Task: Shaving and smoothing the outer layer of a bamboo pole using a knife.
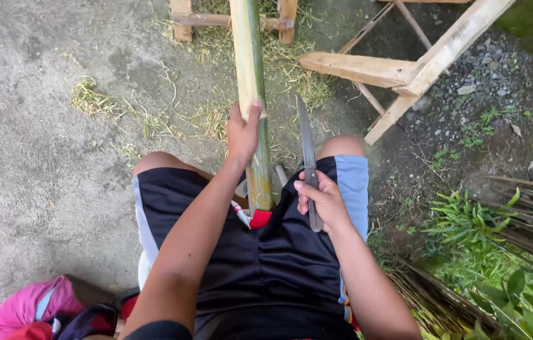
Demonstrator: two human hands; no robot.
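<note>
The long green bamboo pole (251, 94) was laid between the knees and gripped by the left hand (242, 133), fingers wrapped round it, apparently steadying it. The dark-handled long knife (309, 164) was clasped in the right hand (322, 200), fingers curled, blade held clear beside the pole.

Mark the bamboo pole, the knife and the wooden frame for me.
bamboo pole (249, 56): head view, on the green stem above the left hand (242, 133).
knife (306, 135): head view, on the blade above the right hand (322, 200).
wooden frame (358, 68): head view, on the pale plank right of the pole.
</note>
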